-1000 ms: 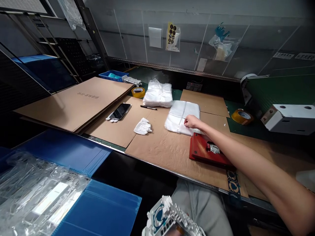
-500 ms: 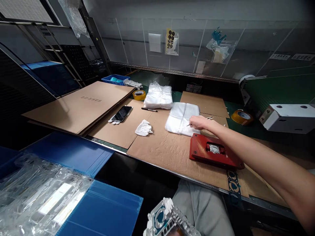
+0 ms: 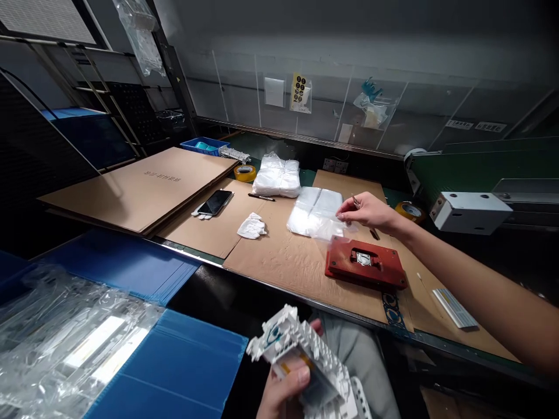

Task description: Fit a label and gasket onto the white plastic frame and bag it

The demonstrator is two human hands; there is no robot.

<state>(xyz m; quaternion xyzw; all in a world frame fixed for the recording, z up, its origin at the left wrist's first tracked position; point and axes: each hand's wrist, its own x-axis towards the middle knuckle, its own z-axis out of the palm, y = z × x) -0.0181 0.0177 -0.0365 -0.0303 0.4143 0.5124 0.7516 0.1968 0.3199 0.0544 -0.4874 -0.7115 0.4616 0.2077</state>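
In my left hand, low at the front, is a white molded plastic part with ribbed edges and a teal patch, tilted upward. My right hand pinches the edge of a clear plastic bag, lifted at the near corner of a flat stack of clear bags. A slim metal tool, perhaps tweezers, also sits among the right fingers; its shape is partly hidden. Just below that hand lies a red fixture block with a small white-grey insert in its recess.
Left of the stack lie a crumpled white glove, a black pen, a phone and large cardboard sheets. Behind are a tied bag bundle and tape. A blue box with bagged parts stands lower left.
My right hand has risen slightly, lifting a bag's edge from the stack. My left hand has come up into view with the white part. The view has shifted a little right.
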